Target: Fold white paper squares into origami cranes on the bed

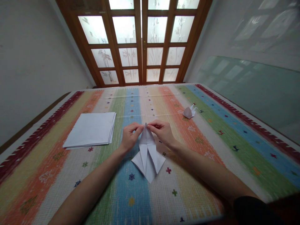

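Note:
A folded white paper lies in the middle of the cloth, its narrow tip pointing away from me and its wide, diamond-shaped part toward me. Two long flaps with a slit between them run down its front. My left hand pinches the left side of the tip between thumb and fingers. From the right, my right hand pinches the same tip, so both thumbs nearly meet there.
A stack of white paper sheets lies to the left. A small folded paper figure stands at the right, farther back. The striped tablecloth covers the table. Wooden glass-paned doors stand behind it.

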Action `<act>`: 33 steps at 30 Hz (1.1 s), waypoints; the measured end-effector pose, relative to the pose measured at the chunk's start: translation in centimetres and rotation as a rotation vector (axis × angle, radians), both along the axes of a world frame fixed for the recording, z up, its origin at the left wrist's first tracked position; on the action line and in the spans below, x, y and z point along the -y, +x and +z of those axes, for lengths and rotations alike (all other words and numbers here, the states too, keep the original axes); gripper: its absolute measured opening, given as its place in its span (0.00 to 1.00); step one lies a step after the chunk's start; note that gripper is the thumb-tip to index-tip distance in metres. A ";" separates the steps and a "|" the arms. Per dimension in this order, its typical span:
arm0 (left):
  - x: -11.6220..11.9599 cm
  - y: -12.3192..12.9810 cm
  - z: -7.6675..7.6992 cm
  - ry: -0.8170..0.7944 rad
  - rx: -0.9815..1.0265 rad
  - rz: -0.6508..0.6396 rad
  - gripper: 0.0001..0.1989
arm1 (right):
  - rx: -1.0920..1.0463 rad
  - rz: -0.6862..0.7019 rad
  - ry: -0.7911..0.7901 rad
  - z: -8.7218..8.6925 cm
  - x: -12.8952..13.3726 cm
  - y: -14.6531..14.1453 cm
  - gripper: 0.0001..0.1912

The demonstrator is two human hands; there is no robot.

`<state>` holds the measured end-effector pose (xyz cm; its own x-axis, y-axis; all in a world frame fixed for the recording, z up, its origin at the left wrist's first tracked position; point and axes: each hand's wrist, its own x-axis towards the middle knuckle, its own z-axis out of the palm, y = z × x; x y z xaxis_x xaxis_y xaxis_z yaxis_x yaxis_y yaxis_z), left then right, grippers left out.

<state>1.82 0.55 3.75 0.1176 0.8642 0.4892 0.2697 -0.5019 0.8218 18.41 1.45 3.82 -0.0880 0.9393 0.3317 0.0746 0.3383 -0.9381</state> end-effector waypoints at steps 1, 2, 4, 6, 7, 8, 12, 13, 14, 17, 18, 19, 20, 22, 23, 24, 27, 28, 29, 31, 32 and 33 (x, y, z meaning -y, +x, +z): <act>0.0 0.0 0.0 -0.032 0.030 0.007 0.16 | -0.001 -0.004 0.005 0.0 0.0 0.0 0.10; -0.1 0.0 0.0 -0.060 0.053 0.016 0.15 | -0.002 -0.006 0.009 0.0 0.1 0.0 0.09; -0.1 0.1 0.1 -0.091 0.078 0.023 0.14 | -0.002 -0.007 0.020 0.0 0.1 0.0 0.09; -0.1 0.2 0.2 -0.097 0.084 0.021 0.13 | -0.009 -0.001 0.031 0.0 0.2 0.0 0.07; -0.1 0.2 0.2 -0.094 0.086 0.020 0.12 | -0.017 0.003 0.036 0.1 0.2 0.0 0.07; 0.0 0.2 0.3 -0.088 0.088 0.020 0.12 | -0.025 0.008 0.039 0.1 0.2 0.0 0.06; 0.1 0.3 0.4 -0.049 0.059 0.041 0.12 | -0.018 0.015 0.032 0.2 0.3 0.0 0.06; 0.2 0.3 0.4 -0.038 0.045 0.047 0.12 | -0.012 0.015 0.031 0.2 0.3 0.0 0.06; 0.2 0.3 0.4 -0.027 0.032 0.053 0.12 | -0.010 0.015 0.031 0.2 0.3 0.0 0.06; 0.3 0.2 0.4 0.020 -0.003 0.065 0.13 | -0.017 0.019 0.048 0.2 0.4 -0.1 0.06; 0.3 0.2 0.5 0.042 -0.016 0.069 0.14 | -0.019 0.020 0.054 0.2 0.5 -0.1 0.06; 0.4 0.3 0.5 0.067 -0.030 0.075 0.14 | -0.020 0.019 0.058 0.2 0.5 -0.1 0.06; 0.4 0.3 0.5 0.093 -0.045 0.081 0.14 | -0.020 0.018 0.058 0.3 0.5 -0.1 0.06; 0.5 0.4 0.6 0.138 -0.078 0.088 0.14 | -0.024 0.022 0.044 0.4 0.5 -0.2 0.07; 0.5 0.4 0.7 0.158 -0.091 0.086 0.14 | -0.028 0.031 0.033 0.5 0.5 -0.1 0.08; 0.6 0.4 0.7 0.177 -0.100 0.081 0.14 | -0.038 0.043 0.022 0.6 0.5 -0.1 0.08; 0.6 0.5 0.7 0.226 -0.102 0.061 0.13 | -0.087 0.084 -0.002 0.8 0.3 0.0 0.08; 0.6 0.5 0.7 0.236 -0.101 0.058 0.12 | -0.103 0.093 -0.008 0.8 0.2 0.0 0.08; 0.6 0.5 0.7 0.242 -0.101 0.055 0.12 | -0.115 0.100 -0.015 0.8 0.2 0.0 0.07; 0.6 0.5 0.7 0.249 -0.107 0.050 0.12 | -0.128 0.108 -0.027 0.9 0.1 0.0 0.06; 0.6 0.5 0.7 0.253 -0.109 0.047 0.12 | -0.133 0.109 -0.030 0.8 0.1 0.0 0.06; 0.6 0.5 0.6 0.255 -0.110 0.044 0.12 | -0.139 0.108 -0.030 0.8 0.1 0.0 0.06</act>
<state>2.36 -0.04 4.39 0.1469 0.7201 0.6782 0.3768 -0.6746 0.6347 18.44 1.36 4.65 -0.1438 0.9365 0.3200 -0.0916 0.3093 -0.9465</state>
